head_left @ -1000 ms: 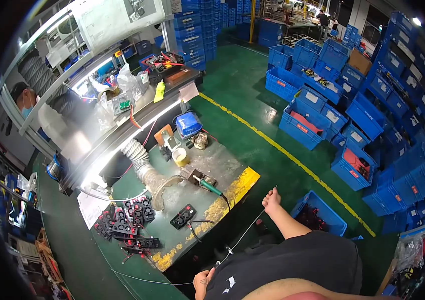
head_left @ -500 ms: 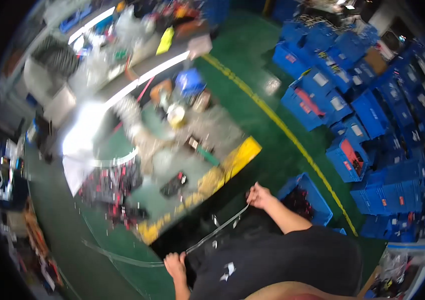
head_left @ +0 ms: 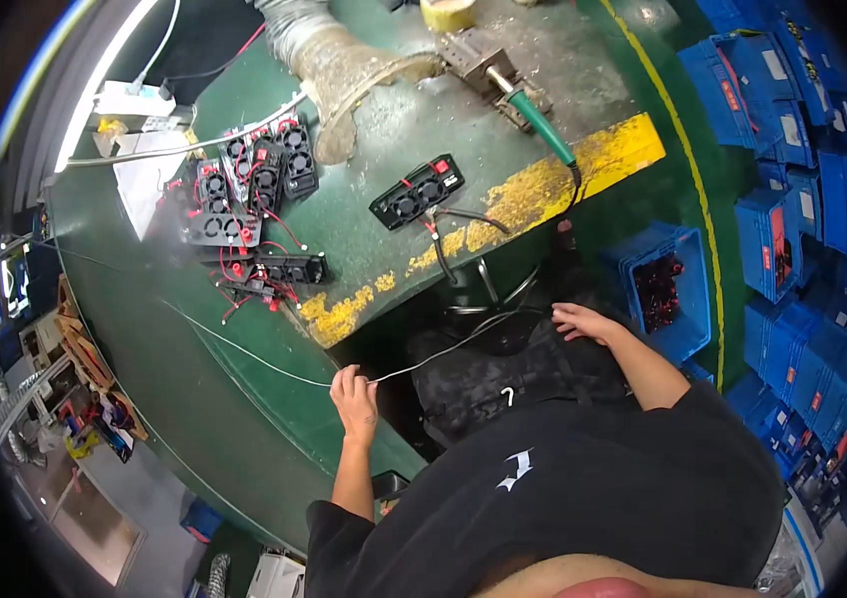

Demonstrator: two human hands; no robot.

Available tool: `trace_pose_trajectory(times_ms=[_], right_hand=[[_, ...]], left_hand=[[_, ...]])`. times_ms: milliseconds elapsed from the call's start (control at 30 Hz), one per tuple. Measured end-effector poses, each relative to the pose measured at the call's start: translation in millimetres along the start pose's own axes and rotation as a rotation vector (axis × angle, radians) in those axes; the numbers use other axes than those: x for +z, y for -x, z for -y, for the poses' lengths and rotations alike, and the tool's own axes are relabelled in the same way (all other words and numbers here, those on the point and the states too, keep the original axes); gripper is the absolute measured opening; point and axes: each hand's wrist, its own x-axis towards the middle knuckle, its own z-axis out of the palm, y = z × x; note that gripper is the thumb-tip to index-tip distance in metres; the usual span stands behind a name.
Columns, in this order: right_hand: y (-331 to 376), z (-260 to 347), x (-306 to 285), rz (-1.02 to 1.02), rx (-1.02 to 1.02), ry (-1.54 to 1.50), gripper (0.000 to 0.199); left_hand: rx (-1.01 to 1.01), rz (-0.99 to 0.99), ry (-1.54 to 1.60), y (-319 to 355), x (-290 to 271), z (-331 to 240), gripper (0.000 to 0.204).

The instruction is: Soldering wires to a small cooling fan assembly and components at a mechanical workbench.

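Note:
My left hand (head_left: pixel 355 397) pinches a thin grey wire (head_left: pixel 443 355) just below the front edge of the green workbench (head_left: pixel 184 339). The wire runs right to my right hand (head_left: pixel 583 322), which lies on the black chair seat (head_left: pixel 503 374) with its fingers spread near the wire's end; whether it grips the wire I cannot tell. The same wire trails left across the bench top. On the bench ahead lies a black double fan unit (head_left: pixel 417 191) with red wires. A pile of similar black fan units (head_left: pixel 249 204) sits farther left.
A soldering iron (head_left: pixel 533 118) with a green handle rests at the bench's back right, beside a grey flexible duct (head_left: pixel 339 60). A blue crate (head_left: pixel 665 289) holding dark parts stands on the floor by my right hand. Several stacked blue crates (head_left: pixel 802 149) fill the right side.
The view has dropped and closed in on the bench. My hands have come nearer each other, the left rising to the bench edge with the wire, the right lowering onto the seat.

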Motion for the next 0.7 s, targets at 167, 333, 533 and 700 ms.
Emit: trace_pose_trajectory(times_ms=[167, 333, 533, 700], right_hand=[[-62, -25, 44, 0.025, -0.07, 0.929, 0.059], [-89, -28, 107, -0.278, -0.113, 1.32, 0.074], [-126, -4, 122, -0.281, -0.376, 1.513, 0.061], [-163, 16, 122, 0.09, -0.099, 1.33, 0.063]], left_hand=[[-0.048, -0.03, -0.113, 10, 18, 4, 0.029], [-0.047, -0.07, -0.144, 8, 28, 6, 0.025], [-0.08, -0.048, -0.141, 9, 30, 8, 0.023], [-0.077, -0.067, -0.13, 13, 27, 15, 0.024]])
